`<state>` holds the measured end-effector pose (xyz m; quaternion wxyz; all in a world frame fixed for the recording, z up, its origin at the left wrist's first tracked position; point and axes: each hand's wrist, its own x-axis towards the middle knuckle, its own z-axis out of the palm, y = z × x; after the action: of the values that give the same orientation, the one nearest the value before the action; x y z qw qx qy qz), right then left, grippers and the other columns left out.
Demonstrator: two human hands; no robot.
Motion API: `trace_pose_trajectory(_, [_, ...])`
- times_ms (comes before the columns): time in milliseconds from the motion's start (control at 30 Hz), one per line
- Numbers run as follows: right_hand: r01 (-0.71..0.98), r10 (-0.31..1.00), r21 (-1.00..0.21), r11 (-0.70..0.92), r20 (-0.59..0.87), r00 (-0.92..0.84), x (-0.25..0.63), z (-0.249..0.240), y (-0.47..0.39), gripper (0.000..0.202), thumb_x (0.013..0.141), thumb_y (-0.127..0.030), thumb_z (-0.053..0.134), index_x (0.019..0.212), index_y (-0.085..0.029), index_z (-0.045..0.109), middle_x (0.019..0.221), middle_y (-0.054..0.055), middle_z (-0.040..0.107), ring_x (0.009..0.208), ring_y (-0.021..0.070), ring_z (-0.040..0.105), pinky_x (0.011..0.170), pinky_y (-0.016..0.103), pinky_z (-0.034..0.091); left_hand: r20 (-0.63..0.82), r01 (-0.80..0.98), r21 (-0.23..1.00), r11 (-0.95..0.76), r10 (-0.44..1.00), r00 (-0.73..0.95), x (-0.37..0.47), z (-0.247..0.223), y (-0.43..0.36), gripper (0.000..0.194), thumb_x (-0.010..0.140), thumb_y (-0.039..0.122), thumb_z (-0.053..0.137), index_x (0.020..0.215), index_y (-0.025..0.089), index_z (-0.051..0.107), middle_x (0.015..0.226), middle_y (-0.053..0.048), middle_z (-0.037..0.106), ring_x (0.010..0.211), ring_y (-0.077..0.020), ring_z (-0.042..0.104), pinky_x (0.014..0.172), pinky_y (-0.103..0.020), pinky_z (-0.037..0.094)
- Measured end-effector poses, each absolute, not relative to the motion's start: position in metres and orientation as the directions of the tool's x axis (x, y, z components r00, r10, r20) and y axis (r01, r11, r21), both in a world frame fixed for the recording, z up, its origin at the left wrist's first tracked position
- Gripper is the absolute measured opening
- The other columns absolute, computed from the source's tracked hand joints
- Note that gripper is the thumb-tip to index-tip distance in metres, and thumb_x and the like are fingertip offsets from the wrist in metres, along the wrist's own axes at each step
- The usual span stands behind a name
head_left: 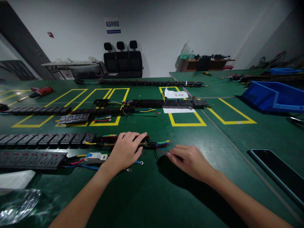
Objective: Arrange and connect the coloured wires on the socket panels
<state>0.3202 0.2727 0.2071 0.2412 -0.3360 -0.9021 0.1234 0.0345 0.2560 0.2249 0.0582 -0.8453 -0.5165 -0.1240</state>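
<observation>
My left hand lies over a dark narrow module with wires at its end, fingers curled across its top and thumb at the near side. Colored wires with lugs stick out to the right of it. Between thumb and fingertips, my right hand pinches a thin red wire that runs back toward the module. Left of my left hand is a long black socket strip. Nearer to me, another socket strip trails wires and a white-blue circuit breaker, partly behind my left forearm.
More socket strips lie farther back among yellow tape outlines. A red power drill lies at the far left. On the right are a blue bin and a phone. Clear plastic wrap sits at the near left.
</observation>
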Motion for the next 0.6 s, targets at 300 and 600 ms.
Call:
trace_pose_trajectory(300, [0.584,0.678,-0.345,0.735,0.376,-0.631,0.3206,0.2031,0.2748,0.04,0.103,-0.027,0.048,0.064,-0.02,0.056,0.06,-0.002,0.052,0.052,0.0103,0.047,0.054,0.029,0.028,0.256,0.891,0.033,-0.453,0.866,0.43,0.0358,0.227,0.2555,0.053,0.096,0.025,0.058,0.148,0.024,0.048,0.129,-0.009,0.064,0.116,-0.0283,0.058,0.098,-0.046,0.041])
trace_pose_trajectory(600, [0.582,0.692,-0.377,0.721,0.442,-0.571,0.3216,0.2007,0.2761,0.033,0.094,-0.018,0.051,0.061,-0.02,0.054,0.059,-0.003,0.05,0.051,0.0099,0.046,0.052,0.027,0.029,0.271,0.889,0.021,-0.457,0.859,0.435,0.0354,0.2263,0.2555,0.053,0.096,0.025,0.057,0.148,0.023,0.049,0.128,-0.01,0.065,0.115,-0.0282,0.059,0.097,-0.045,0.042])
